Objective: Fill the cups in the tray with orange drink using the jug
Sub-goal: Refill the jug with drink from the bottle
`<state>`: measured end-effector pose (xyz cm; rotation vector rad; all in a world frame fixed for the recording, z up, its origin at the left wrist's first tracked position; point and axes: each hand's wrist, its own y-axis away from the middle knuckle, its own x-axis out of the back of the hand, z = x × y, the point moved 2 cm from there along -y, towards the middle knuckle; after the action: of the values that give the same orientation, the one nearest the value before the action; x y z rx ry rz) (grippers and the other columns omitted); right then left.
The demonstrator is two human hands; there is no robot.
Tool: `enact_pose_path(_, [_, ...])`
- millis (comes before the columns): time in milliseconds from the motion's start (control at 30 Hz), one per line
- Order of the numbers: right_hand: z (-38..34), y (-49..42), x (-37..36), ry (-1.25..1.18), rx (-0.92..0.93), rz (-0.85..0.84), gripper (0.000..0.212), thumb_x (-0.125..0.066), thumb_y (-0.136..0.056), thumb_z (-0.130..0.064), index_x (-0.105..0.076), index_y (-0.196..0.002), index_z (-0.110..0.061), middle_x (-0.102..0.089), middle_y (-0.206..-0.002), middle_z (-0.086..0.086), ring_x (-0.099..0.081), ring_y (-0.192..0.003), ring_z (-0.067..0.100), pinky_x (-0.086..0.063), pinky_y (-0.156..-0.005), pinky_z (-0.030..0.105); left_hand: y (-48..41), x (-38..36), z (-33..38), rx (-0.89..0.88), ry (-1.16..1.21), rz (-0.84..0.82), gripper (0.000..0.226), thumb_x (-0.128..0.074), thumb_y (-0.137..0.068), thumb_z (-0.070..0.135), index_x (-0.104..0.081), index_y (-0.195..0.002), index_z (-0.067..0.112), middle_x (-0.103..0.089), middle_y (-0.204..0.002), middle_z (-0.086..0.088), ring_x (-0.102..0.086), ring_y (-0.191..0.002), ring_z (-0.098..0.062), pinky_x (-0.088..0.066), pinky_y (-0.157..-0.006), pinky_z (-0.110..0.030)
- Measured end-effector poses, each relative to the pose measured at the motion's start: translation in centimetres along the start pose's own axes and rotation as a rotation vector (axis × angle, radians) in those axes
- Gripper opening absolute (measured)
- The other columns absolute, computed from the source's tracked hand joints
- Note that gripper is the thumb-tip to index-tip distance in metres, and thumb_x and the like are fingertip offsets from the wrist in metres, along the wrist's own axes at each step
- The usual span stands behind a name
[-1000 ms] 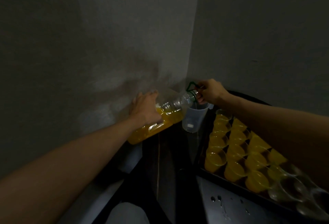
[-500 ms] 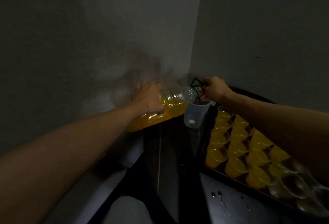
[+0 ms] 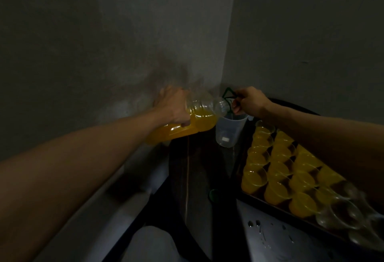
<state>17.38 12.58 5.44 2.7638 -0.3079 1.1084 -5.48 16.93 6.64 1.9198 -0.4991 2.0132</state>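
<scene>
My left hand point(image 3: 175, 106) grips a large clear bottle of orange drink point(image 3: 193, 122), tipped on its side with its mouth over the clear plastic jug point(image 3: 228, 131). My right hand point(image 3: 250, 102) holds the bottle's green carry handle point(image 3: 227, 94) at the neck. The jug stands in the corner and looks empty. To its right a dark tray point(image 3: 268, 207) carries rows of clear cups. Several cups point(image 3: 276, 170) hold orange drink, and the nearest ones point(image 3: 340, 214) are empty. My right forearm hides part of the tray.
Grey walls meet in a corner just behind the jug. A dark wooden surface point(image 3: 197, 178) runs under bottle and jug, with a small green cap point(image 3: 212, 194) lying on it. Drops of liquid point(image 3: 254, 223) spot the surface in front of the tray.
The bottle has risen and tipped flatter, its neck moving over the jug's rim. Both hands moved up with it. No drink is seen leaving the mouth.
</scene>
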Motion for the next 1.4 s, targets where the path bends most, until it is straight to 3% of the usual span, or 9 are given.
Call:
enact_pose_path(167, [-0.1, -0.1, -0.3, -0.036, 0.032, 0.015, 0.031, -0.041, -0.104, -0.002, -0.059, -0.079, -0.009, -0.064, -0.077, 0.007, -0.064, -0.069, 0.015, -0.059, -0.071, 0.029, -0.3, 0.6, 0.1, -0.020, -0.052, 0.008, 0.096, -0.089, -0.045, 0.043, -0.059, -0.134, 0.021, -0.060, -0.132, -0.007, -0.053, -0.124, -0.035, -0.053, -0.095, -0.043])
enact_pose_path(600, [1.0, -1.1, -0.6, -0.195, -0.001, 0.032, 0.037, -0.036, -0.107, -0.014, -0.061, -0.080, -0.006, -0.066, -0.078, 0.013, -0.065, -0.073, 0.023, -0.059, -0.078, 0.039, -1.0, 1.5, 0.3, -0.073, -0.098, 0.001, 0.107, -0.089, -0.052, 0.039, -0.045, -0.149, 0.024, -0.055, -0.136, -0.006, -0.047, -0.128, -0.034, -0.043, -0.101, -0.042])
enact_pose_path(1133, [1.7, -1.5, -0.6, -0.265, -0.016, 0.011, 0.040, -0.037, -0.108, -0.017, -0.062, -0.079, -0.007, -0.067, -0.078, 0.015, -0.066, -0.072, 0.025, -0.054, -0.067, 0.032, -1.5, 1.1, 0.4, -0.079, -0.130, -0.005, 0.106, -0.088, -0.053, 0.037, -0.044, -0.149, 0.023, -0.055, -0.131, -0.004, -0.046, -0.125, -0.033, -0.041, -0.100, -0.043])
enact_pose_path(1267, [1.7, -1.5, -0.6, -0.242, -0.004, 0.002, 0.040, -0.039, -0.108, -0.022, -0.064, -0.080, -0.006, -0.068, -0.080, 0.016, -0.067, -0.077, 0.026, -0.057, -0.078, 0.038, -1.6, 1.2, 0.3, -0.080, -0.129, -0.008, 0.106, -0.088, -0.054, 0.036, -0.044, -0.149, 0.023, -0.054, -0.133, -0.004, -0.044, -0.126, -0.033, -0.041, -0.100, -0.042])
enact_pose_path(1400, [1.6, -1.4, -0.5, -0.252, -0.007, 0.001, 0.041, -0.039, -0.108, -0.024, -0.064, -0.080, -0.007, -0.068, -0.079, 0.016, -0.066, -0.078, 0.026, -0.056, -0.079, 0.039, -1.6, 1.3, 0.3, -0.085, -0.130, -0.003, 0.103, -0.088, -0.053, 0.037, -0.046, -0.146, 0.024, -0.055, -0.130, -0.002, -0.045, -0.125, -0.033, -0.042, -0.099, -0.043])
